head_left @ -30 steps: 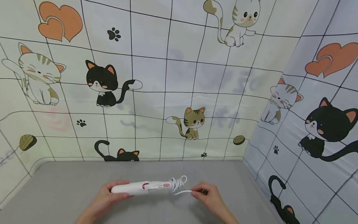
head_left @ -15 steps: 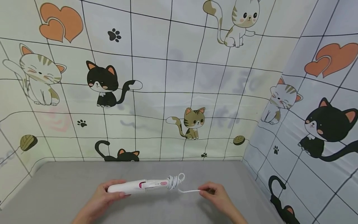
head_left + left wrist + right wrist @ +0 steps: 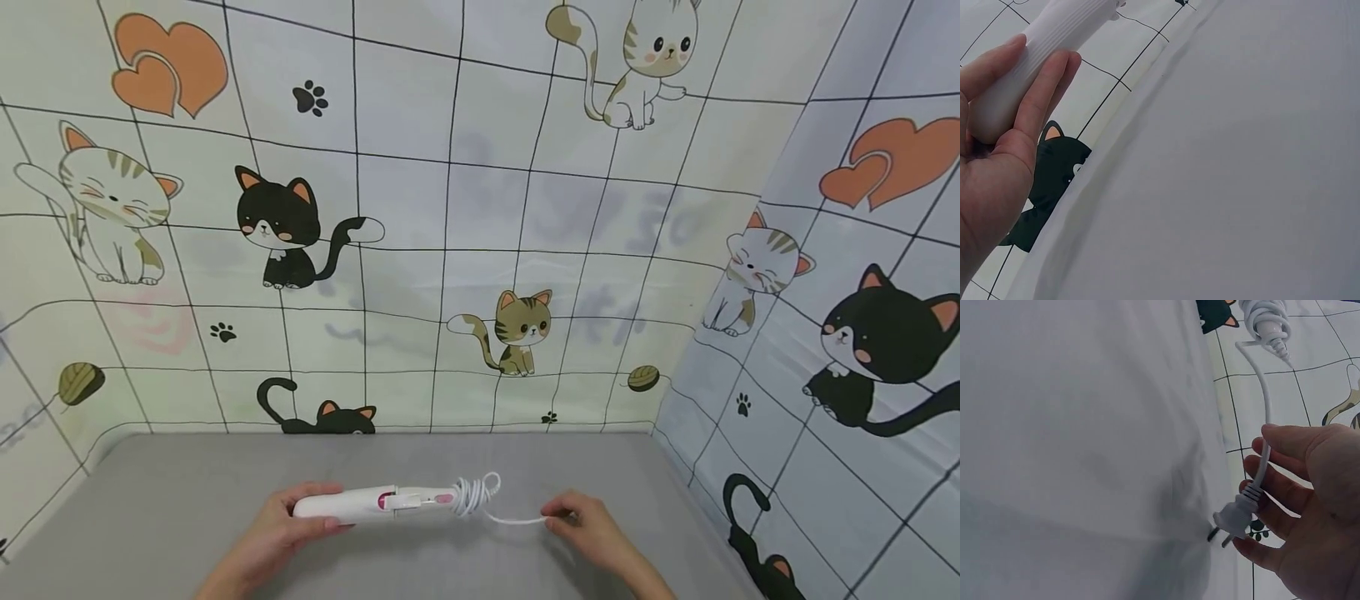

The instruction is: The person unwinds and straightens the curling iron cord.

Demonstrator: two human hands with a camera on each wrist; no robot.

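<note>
A white hair straightener (image 3: 352, 503) with pink accents is held level above the grey surface by my left hand (image 3: 277, 533). The thumb and fingers grip its thick rounded end, and the left wrist view shows fine ribs along the white body (image 3: 1054, 44). White cord (image 3: 472, 497) is wound in several turns round the opposite end, with a small loop sticking up. My right hand (image 3: 592, 529) pinches the free stretch of cord (image 3: 1265, 400) between thumb and fingers. Below that pinch, the two-pin plug (image 3: 1235, 515) hangs against the fingers; the hand hides it in the head view.
A grey tabletop (image 3: 187, 475) lies under both hands. Behind and to the right, white cloth walls (image 3: 405, 200) printed with cats, hearts and black grid lines close off the space.
My right hand has moved right, drawing a longer stretch of cord away from the wound turns. The straightener has shifted only slightly in my left hand's grip.
</note>
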